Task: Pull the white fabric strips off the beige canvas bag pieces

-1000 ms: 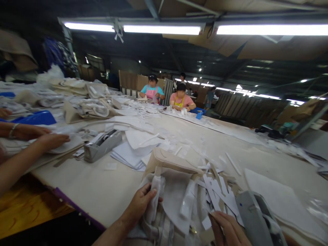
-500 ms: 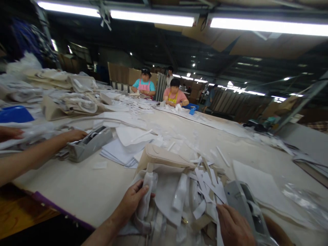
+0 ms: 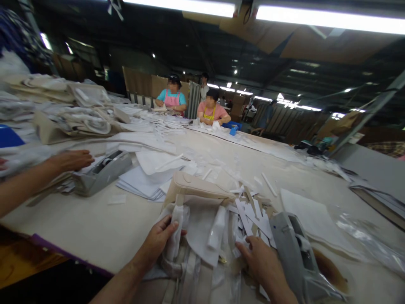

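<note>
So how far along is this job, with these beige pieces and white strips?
Looking done: the beige shaped pieces piled at the far left of the table. In hand: the left hand grips a white strip by a beige piece, and the right hand rests on loose white strips. Still lying out: those strips and a stack of white sheets beside the tape dispenser.

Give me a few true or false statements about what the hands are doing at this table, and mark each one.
1. The left hand grips a piece of white fabric. True.
2. The right hand is holding a tape dispenser. False: it is on white strips, beside a grey tape dispenser.
3. Farther off, one co-worker wears a pink apron, another co-worker a yellow apron. True.
4. The co-worker's hand at far left is gloved. False: it is bare.
</note>
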Available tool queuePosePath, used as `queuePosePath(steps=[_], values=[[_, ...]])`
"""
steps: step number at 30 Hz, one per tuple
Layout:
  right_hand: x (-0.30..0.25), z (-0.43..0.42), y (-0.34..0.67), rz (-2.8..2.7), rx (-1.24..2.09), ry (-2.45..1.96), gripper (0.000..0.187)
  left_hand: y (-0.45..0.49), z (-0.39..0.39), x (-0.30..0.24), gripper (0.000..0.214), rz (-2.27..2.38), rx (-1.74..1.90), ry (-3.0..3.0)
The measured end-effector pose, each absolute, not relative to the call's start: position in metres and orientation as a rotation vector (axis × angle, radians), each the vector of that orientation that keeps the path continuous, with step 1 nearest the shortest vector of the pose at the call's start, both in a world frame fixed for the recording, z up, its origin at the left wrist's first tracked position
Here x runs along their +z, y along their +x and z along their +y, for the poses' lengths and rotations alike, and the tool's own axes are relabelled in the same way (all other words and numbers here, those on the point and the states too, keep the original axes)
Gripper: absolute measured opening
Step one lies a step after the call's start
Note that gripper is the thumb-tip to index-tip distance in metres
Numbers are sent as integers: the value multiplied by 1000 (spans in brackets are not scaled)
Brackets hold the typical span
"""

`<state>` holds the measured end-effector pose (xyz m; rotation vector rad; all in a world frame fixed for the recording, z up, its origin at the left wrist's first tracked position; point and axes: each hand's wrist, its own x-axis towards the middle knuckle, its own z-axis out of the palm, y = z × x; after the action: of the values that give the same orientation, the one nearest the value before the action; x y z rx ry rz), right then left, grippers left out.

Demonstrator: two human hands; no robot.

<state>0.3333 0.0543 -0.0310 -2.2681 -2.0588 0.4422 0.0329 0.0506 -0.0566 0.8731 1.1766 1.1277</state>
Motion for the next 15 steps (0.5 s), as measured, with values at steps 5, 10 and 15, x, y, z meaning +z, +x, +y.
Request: queuePosePath(steps=[5,10,15], values=[[-42,52,315,-2090,281,-2379,41,35,51,-49,53,1179,1130,855],[-48,61,317,-2041,297,-2429,43,33,51,-51,49,1187,1127,872],[-47,67,325,-2027,440,-2430,42,32,50,-54,51,1138,1141,857]])
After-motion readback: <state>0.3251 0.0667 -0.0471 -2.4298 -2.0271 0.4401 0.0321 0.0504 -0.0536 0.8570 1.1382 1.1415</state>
